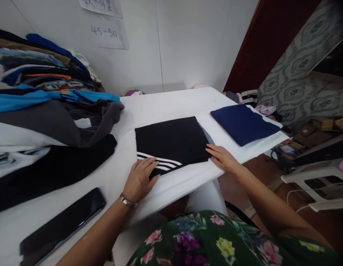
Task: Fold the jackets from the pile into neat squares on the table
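Note:
A folded black garment (168, 138) with three white stripes across its near left corner lies on the white-covered table (166, 105). My left hand (142, 175) rests on that striped corner, fingers stretched flat and thumb along the near edge. At the near right corner, my right hand (221, 157) touches the garment with extended fingers; its thumb is partly hidden. A sliver of grey-blue cloth (206, 133) shows from under the garment's right side. To the right, apart from both hands, a folded navy garment (243, 123) lies near the table edge.
Piled clothes (44, 70) rise at the left, with a dark grey garment (57, 122) and a black one (77, 159) in front. A black phone-like device (63, 225) lies near left. Beyond the table's right edge stands a white plastic stool (318, 184). A wall (188, 44) closes the back.

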`<action>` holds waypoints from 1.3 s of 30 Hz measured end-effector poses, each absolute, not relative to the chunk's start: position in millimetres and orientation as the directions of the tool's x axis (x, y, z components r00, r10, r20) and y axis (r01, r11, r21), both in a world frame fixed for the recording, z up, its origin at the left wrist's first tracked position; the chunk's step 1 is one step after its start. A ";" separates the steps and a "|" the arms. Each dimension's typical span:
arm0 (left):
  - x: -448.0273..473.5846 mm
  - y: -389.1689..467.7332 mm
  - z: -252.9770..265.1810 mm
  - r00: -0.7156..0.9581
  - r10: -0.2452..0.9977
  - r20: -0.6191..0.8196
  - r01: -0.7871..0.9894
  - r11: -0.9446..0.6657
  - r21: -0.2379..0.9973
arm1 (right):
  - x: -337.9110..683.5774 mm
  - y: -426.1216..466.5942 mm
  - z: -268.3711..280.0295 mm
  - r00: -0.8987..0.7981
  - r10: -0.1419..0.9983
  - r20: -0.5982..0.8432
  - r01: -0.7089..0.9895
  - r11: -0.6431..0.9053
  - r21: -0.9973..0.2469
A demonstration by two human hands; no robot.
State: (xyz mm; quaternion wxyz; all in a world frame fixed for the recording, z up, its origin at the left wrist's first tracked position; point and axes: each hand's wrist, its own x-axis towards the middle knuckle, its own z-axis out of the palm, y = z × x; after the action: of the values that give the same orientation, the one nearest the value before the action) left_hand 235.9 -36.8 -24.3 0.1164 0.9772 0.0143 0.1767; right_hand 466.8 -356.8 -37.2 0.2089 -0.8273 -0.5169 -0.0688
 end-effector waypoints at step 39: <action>236.1 -31.1 -23.2 0.934 0.028 0.355 -0.082 -0.953 0.292 | 450.2 -332.7 -41.8 0.532 0.748 0.397 0.847 -0.468 -0.253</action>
State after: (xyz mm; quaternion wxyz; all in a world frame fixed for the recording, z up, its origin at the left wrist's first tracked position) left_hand 236.1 -31.1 -23.2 0.1528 0.9715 -0.0140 0.1804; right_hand 450.2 -332.7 -41.8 0.2132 -0.8487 -0.4699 -0.1157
